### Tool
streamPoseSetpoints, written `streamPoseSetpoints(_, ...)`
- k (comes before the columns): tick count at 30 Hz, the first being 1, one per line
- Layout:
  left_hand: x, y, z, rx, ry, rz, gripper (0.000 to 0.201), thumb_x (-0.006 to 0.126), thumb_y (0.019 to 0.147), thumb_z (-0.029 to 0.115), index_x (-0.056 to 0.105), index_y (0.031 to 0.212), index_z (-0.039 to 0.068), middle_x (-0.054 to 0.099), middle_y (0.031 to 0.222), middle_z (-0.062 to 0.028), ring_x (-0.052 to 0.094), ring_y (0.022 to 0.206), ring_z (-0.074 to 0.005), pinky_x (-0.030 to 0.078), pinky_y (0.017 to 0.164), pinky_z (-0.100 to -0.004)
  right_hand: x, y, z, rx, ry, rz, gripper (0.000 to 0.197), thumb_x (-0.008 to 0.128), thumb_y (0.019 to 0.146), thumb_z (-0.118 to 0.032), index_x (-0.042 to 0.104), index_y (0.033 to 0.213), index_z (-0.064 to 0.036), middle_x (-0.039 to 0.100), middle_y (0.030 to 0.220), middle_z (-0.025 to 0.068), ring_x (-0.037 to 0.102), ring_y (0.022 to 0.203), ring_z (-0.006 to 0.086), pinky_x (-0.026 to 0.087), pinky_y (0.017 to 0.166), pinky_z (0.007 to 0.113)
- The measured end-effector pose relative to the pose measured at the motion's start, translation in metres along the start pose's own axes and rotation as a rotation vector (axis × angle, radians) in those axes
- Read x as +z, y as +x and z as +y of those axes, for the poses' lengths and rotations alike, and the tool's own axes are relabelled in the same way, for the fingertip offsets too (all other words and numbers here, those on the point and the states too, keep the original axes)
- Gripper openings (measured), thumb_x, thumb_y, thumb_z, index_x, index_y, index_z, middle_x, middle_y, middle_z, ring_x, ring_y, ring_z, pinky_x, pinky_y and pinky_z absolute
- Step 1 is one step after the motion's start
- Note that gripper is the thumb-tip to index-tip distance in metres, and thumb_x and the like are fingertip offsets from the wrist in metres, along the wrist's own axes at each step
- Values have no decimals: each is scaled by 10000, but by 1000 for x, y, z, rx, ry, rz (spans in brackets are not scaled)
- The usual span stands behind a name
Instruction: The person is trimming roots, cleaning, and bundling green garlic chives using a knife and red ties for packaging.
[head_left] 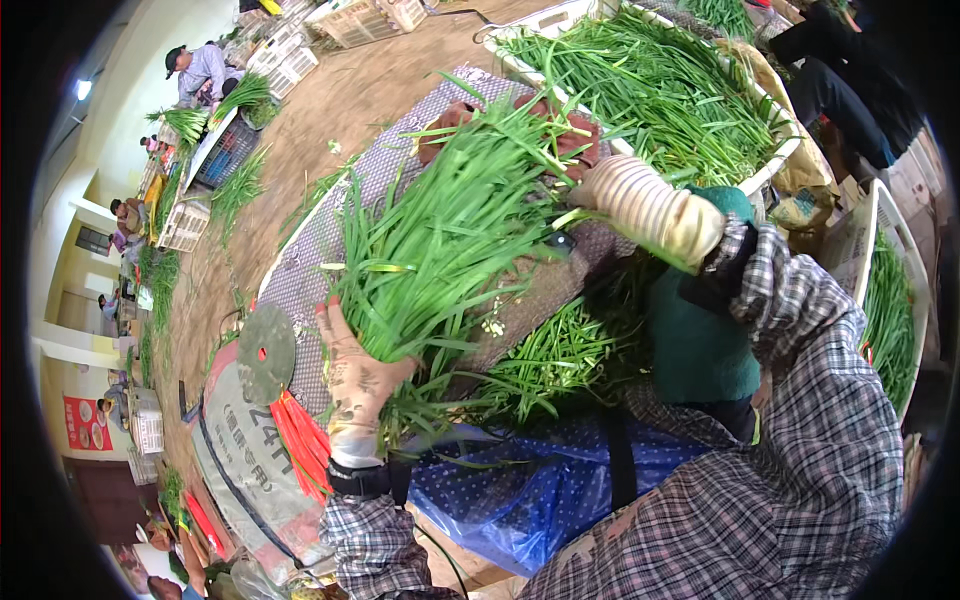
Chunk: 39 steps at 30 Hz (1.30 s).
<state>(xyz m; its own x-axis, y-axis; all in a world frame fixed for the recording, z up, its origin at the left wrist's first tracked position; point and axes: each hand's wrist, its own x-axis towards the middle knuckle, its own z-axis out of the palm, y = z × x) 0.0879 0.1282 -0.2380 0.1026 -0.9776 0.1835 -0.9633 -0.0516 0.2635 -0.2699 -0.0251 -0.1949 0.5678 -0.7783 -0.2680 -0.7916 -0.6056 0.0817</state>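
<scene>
A big bunch of garlic chives [440,235] lies across a patterned grey mat, its leaves fanned toward me. My left hand [365,385], in a dirt-stained pale glove, is closed around the near leaf end, with some fingers hidden under the leaves. At the bunch's right side, my right hand [635,200], in a striped cream glove, grips pale-ended stalks; its fingertips are partly covered. More loose chives [555,360] lie lower down, between the mat and my lap. Dark reddish cloth [580,145] shows behind the bunch.
A white crate [790,150] heaped with chives stands at the far right, another crate [915,330] nearer. Red strips [300,440] and a grey disc [266,353] sit left of my hand. Blue dotted plastic [520,490] covers my lap. Other people [205,72] work farther off.
</scene>
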Motion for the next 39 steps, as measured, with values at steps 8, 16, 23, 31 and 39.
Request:
streamPoseSetpoints(8,-18,8,20,-131,-37,-167,1178,842,571,329,142,1469,26,365,1416,-242,451,1247,-378,429,999,-393,9,-26,99,354,231,633,184,581,879,-127,611,1039,-41,637,875,118,603,707,238,524,718,395)
streamPoseSetpoints(16,-17,6,23,-93,98,-120,1123,827,574,261,184,1458,3,377,1417,-227,454,1244,-378,421,1007,-392,-15,70,18,342,226,-45,569,654,788,-462,605,1211,-85,661,1091,183,628,1047,298,467,917,404)
streamPoseSetpoints(23,-15,23,6,-78,50,-113,1095,825,596,239,184,1444,-22,455,1324,-251,496,1192,-346,414,1005,-356,20,79,66,363,34,-64,282,570,832,-244,676,1053,-104,691,985,93,677,850,272,539,709,385)
streamPoseSetpoints(31,-2,28,14,-39,-35,-106,1125,842,576,276,186,1444,-15,428,1340,-259,495,1182,-378,443,962,-393,-23,-41,219,574,-234,83,249,512,906,-207,663,1044,-66,679,1009,115,657,853,284,523,760,395)
streamPoseSetpoints(39,-51,-12,40,-18,160,-97,1078,845,578,268,248,1440,18,415,1383,-240,444,1256,-365,415,1006,-388,-43,-94,-18,208,1534,377,293,617,877,-238,579,1077,-28,629,890,70,575,721,115,488,630,282)
